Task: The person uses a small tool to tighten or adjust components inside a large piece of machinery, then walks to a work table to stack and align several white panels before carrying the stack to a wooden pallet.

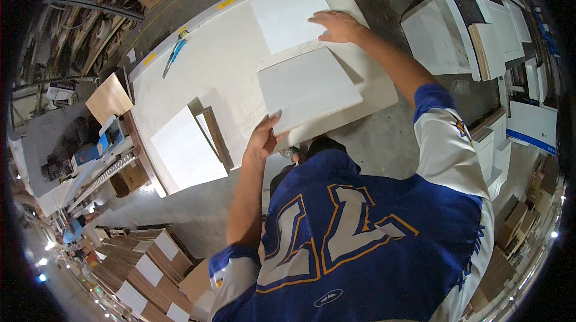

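In front of me a white panel (309, 88) lies over the near right part of a pale worktable (234, 52). My left hand (264, 137) grips its near left corner, the thumb along the edge and the other fingers partly hidden. Beyond that panel, a flat white sheet or thin panel (287, 16) rests on the table. Stretched out over its right edge is my right hand (339, 26), fingers apart and extended. Whether the fingertips press on the sheet is hard to see.
A small stack of white-faced panels (189, 151) sits at the table's near left. A blue utility knife (174, 58) lies near a long metal straightedge (207, 16) on the far edge. White panels (495, 37) stand at right; stacked boards (144, 271) fill the lower left.
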A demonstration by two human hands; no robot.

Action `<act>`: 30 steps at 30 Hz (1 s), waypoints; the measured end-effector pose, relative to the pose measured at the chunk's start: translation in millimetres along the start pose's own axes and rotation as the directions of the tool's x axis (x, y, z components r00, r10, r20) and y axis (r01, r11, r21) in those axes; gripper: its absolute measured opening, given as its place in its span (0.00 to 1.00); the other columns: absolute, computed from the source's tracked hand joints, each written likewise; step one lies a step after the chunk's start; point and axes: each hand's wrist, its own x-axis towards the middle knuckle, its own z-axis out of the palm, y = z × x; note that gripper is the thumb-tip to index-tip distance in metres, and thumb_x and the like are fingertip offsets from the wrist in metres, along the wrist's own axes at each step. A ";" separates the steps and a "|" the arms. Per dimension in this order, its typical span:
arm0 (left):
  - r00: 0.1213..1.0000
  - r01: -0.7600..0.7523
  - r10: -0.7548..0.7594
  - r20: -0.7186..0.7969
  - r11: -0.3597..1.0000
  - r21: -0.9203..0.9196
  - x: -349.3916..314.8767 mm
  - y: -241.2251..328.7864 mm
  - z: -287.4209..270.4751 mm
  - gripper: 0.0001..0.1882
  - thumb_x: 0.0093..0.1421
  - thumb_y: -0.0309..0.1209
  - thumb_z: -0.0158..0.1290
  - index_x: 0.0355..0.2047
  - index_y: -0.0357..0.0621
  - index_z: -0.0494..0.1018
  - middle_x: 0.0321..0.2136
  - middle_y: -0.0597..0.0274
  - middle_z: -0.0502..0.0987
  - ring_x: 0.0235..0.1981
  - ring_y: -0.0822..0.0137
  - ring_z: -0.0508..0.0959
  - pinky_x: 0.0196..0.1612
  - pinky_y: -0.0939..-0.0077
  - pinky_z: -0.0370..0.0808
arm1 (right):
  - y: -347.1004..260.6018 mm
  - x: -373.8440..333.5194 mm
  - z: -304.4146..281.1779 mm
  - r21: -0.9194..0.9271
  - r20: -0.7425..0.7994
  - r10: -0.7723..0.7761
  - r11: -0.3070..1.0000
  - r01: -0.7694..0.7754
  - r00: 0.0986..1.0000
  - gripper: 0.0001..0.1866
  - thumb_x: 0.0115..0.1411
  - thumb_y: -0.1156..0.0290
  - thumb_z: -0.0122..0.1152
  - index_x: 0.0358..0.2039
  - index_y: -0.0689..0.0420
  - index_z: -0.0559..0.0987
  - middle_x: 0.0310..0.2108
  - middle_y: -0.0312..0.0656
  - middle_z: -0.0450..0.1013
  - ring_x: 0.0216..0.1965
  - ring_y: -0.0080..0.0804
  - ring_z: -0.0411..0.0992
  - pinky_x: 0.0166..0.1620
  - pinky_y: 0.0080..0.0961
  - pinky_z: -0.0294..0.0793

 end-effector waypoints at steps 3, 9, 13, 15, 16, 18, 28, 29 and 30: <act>1.000 -0.016 0.016 -0.011 1.000 -0.011 -11.9 -13.4 -13.8 0.25 0.67 0.33 0.58 0.62 0.42 0.69 0.55 0.61 0.77 0.57 0.62 0.77 0.58 0.65 0.76 | 22.1 4.3 23.2 0.087 0.000 0.238 0.968 -0.237 0.971 0.41 0.59 0.48 0.66 0.68 0.55 0.66 0.65 0.52 0.65 0.65 0.49 0.66 0.65 0.44 0.69; 0.962 -0.209 0.259 -0.092 0.907 0.364 -30.4 -21.6 -70.0 0.16 0.64 0.27 0.62 0.53 0.44 0.78 0.35 0.77 0.78 0.32 0.82 0.68 0.40 0.82 0.67 | -31.8 -22.0 62.2 0.445 0.414 0.514 0.606 -0.660 0.751 0.54 0.56 0.21 0.51 0.68 0.55 0.68 0.61 0.56 0.71 0.67 0.51 0.65 0.64 0.49 0.68; 0.895 -0.410 0.445 0.023 0.804 0.431 -21.0 -14.8 -87.2 0.13 0.64 0.31 0.64 0.29 0.44 0.70 0.22 0.75 0.67 0.27 0.78 0.70 0.35 0.77 0.70 | -86.1 -37.2 64.4 0.809 0.528 0.208 -0.417 -0.413 0.824 0.39 0.69 0.35 0.47 0.64 0.58 0.69 0.63 0.49 0.67 0.64 0.39 0.65 0.68 0.39 0.59; 0.858 -0.464 0.514 0.016 0.759 0.456 -5.3 -9.3 -83.2 0.09 0.65 0.29 0.63 0.33 0.41 0.73 0.26 0.71 0.73 0.29 0.76 0.73 0.36 0.77 0.72 | -103.2 -32.3 57.7 0.788 0.391 0.420 -0.613 -0.062 0.819 0.45 0.72 0.43 0.47 0.73 0.69 0.51 0.75 0.53 0.50 0.75 0.38 0.49 0.74 0.32 0.44; 0.832 -0.495 0.554 0.024 0.723 0.482 2.7 -6.9 -79.2 0.07 0.65 0.27 0.62 0.38 0.38 0.76 0.30 0.67 0.80 0.31 0.75 0.76 0.37 0.77 0.73 | -108.8 -32.9 52.3 0.802 0.345 0.400 -0.596 -0.045 0.849 0.45 0.72 0.43 0.47 0.73 0.69 0.51 0.75 0.53 0.50 0.75 0.38 0.49 0.74 0.32 0.44; 0.796 -0.549 0.603 0.055 0.679 0.487 15.5 -2.4 -69.2 0.08 0.65 0.24 0.61 0.43 0.35 0.78 0.39 0.59 0.84 0.36 0.72 0.80 0.41 0.76 0.76 | -119.7 -36.3 41.0 0.894 0.279 0.669 -0.443 0.068 0.689 0.44 0.73 0.46 0.47 0.73 0.70 0.49 0.76 0.52 0.44 0.76 0.36 0.45 0.75 0.29 0.40; 0.682 -0.645 0.731 -0.027 0.619 0.448 34.8 18.1 -25.7 0.08 0.62 0.28 0.66 0.35 0.36 0.81 0.29 0.65 0.82 0.32 0.76 0.76 0.38 0.80 0.72 | -110.6 -60.2 28.1 0.991 -0.094 0.707 0.001 0.132 0.701 0.28 0.75 0.46 0.36 0.39 0.60 0.73 0.38 0.40 0.69 0.44 0.27 0.65 0.54 0.28 0.61; 0.715 -0.617 0.698 -0.049 0.662 0.425 33.0 19.8 -23.5 0.08 0.61 0.24 0.65 0.39 0.35 0.79 0.35 0.62 0.83 0.40 0.73 0.78 0.48 0.76 0.74 | -111.5 -61.8 31.2 0.964 -0.085 0.680 -0.128 0.232 0.728 0.25 0.75 0.50 0.35 0.39 0.59 0.73 0.38 0.40 0.70 0.43 0.27 0.66 0.54 0.27 0.63; 0.698 -0.631 0.714 -0.045 0.644 0.432 30.7 21.6 -21.4 0.08 0.61 0.24 0.65 0.39 0.35 0.79 0.35 0.62 0.83 0.40 0.73 0.78 0.48 0.76 0.74 | -112.6 -64.1 33.6 0.909 -0.055 0.659 -0.278 0.311 0.750 0.22 0.76 0.54 0.34 0.39 0.58 0.72 0.37 0.39 0.70 0.42 0.28 0.68 0.53 0.27 0.65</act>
